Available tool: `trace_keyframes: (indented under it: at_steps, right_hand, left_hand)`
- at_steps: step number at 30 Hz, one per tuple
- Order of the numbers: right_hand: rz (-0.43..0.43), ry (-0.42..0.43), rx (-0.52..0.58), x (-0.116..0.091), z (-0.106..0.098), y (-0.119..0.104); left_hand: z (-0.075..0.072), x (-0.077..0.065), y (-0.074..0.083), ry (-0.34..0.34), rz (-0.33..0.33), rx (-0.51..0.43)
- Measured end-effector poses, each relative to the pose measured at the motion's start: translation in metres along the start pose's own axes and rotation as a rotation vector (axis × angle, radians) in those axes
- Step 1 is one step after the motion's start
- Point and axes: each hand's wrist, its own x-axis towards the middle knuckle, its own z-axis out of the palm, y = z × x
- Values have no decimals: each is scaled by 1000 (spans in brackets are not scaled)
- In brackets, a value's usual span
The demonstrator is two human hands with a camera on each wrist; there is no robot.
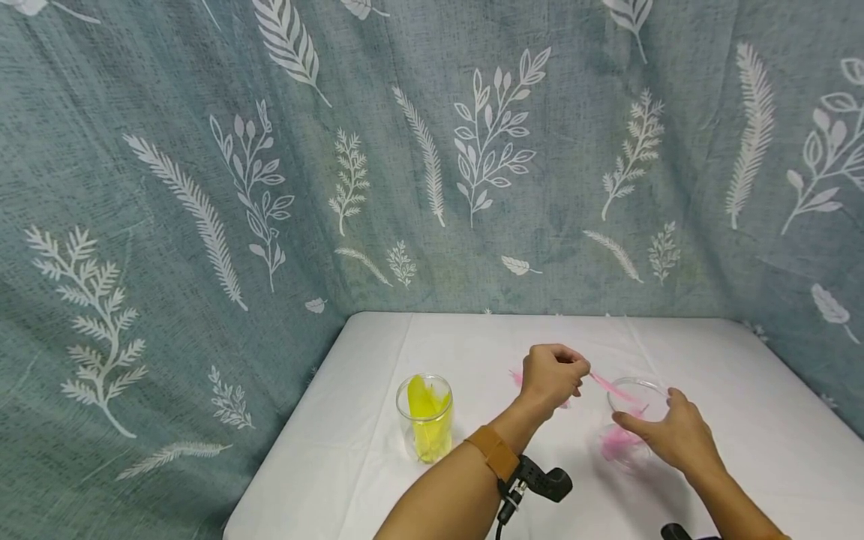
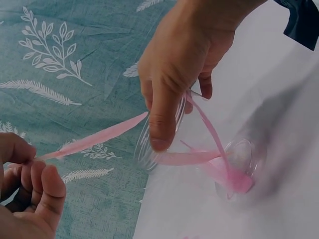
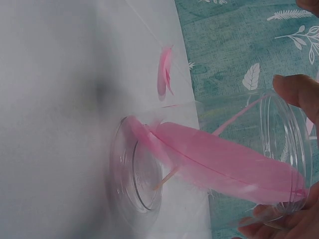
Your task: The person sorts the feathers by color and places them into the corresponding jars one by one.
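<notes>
My left hand (image 1: 550,375) pinches a pink feather (image 2: 99,137) by its quill, thumb against fingertips. The feather's soft end points at the mouth of a clear plastic jar (image 3: 117,169). With thumb and fingers spread across the rim, my right hand (image 1: 678,435) grips that jar, which stands on the white cloth. Inside it several pink feathers (image 3: 224,159) lean at different angles, one long one reaching up to the rim. In the head view the jar's upper edge is partly hidden by my right hand.
Left of my left forearm stands a second clear jar (image 1: 405,431) holding yellow feathers (image 1: 427,420). A loose pink feather (image 3: 163,72) lies on the white-covered table (image 1: 364,352). A leaf-patterned blue-green curtain (image 1: 432,187) hangs behind and along both sides.
</notes>
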Motion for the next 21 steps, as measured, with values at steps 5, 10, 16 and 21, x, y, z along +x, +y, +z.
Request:
trace_keyframes:
  at_steps: [5,10,16,21]
  right_hand:
    - [5,-1,-4,1,1,1]
    - [10,5,3,0,1,1]
    - [13,2,7,-1,1,0]
    - [10,1,9,0,0,1]
  left_hand:
    - [5,-1,-2,-6,-10,9]
    - [12,-1,-4,-14,-5,0]
    - [19,-2,-5,-13,-23,21]
    - [22,-5,-6,-22,-44,34]
